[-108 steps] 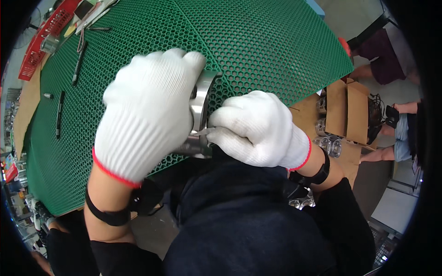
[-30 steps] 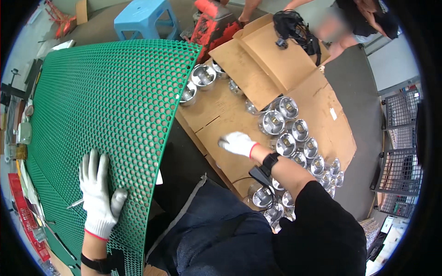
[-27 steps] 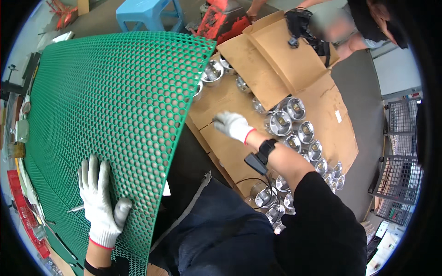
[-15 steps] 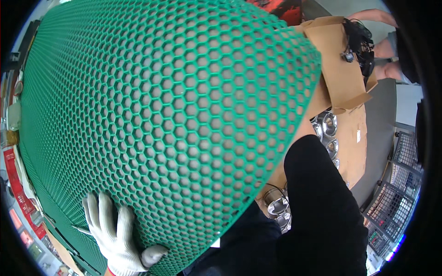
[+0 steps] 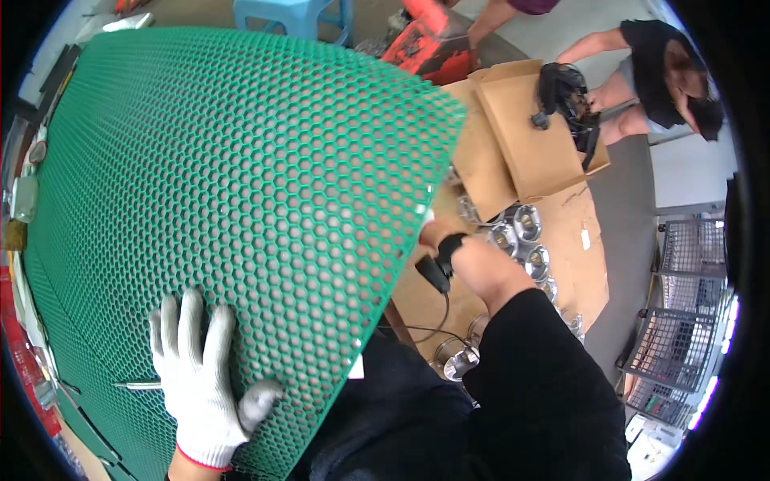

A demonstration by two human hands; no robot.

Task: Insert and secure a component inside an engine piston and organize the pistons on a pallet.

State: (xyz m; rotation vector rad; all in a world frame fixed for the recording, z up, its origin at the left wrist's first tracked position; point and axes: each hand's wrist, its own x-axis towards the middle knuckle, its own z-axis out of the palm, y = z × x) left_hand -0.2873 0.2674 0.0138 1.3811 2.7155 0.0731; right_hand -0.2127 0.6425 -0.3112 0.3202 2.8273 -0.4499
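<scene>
A large green honeycomb mat (image 5: 241, 176) fills the left and middle of the view. My left hand (image 5: 196, 369), in a white knitted glove with a red cuff edge, lies on the mat with its fingers stretched out and thumb apart. A thin silvery rod (image 5: 138, 386) pokes out beside that palm; its other end is hidden. My right hand (image 5: 427, 228) reaches to the mat's right edge and goes beneath it, so its fingers are hidden. On that wrist sits a black band (image 5: 451, 250), with a small black device (image 5: 433, 274) and a cable hanging close by.
Several shiny metal cylindrical parts (image 5: 503, 239) stand on a cardboard-covered table (image 5: 589, 276) at right. Behind them is an open cardboard box (image 5: 529, 152) with black cables (image 5: 569, 104). Two other people stand beyond it. Wire baskets (image 5: 672, 345) are at far right, a blue stool (image 5: 293, 16) at the back.
The mat's right side has dropped and moved left, uncovering more of the table. My right forearm and wrist now show beside its edge. My left hand stays flat on the mat.
</scene>
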